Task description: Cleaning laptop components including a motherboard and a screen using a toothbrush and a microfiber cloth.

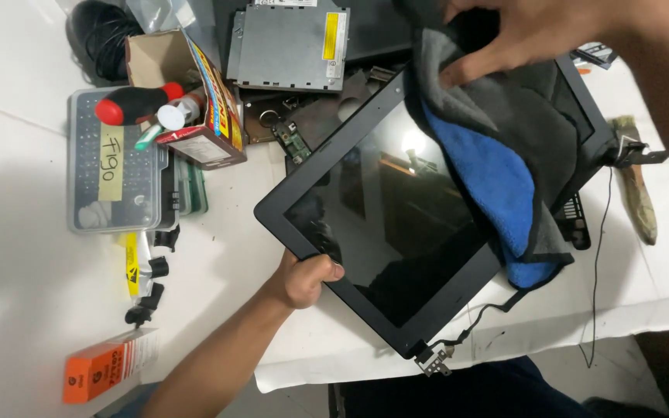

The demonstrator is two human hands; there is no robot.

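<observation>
A black laptop screen panel [396,224] lies tilted over the white table, its glossy glass facing up. My left hand [303,280] grips its lower left bezel, thumb on top. A grey and blue cloth [505,147] is draped across the panel's upper right part. My right hand [520,35] presses down on the grey upper part of that cloth with its fingers spread. A metal hinge and thin black cable [435,358] hang from the panel's bottom corner.
A clear bit case [114,166], a cardboard box with a red-handled screwdriver [187,101], a metal drive [288,46], an orange box [98,373] and black cable coil [98,35] sit left and behind. A brush [635,182] lies right. The table edge [505,352] runs near me.
</observation>
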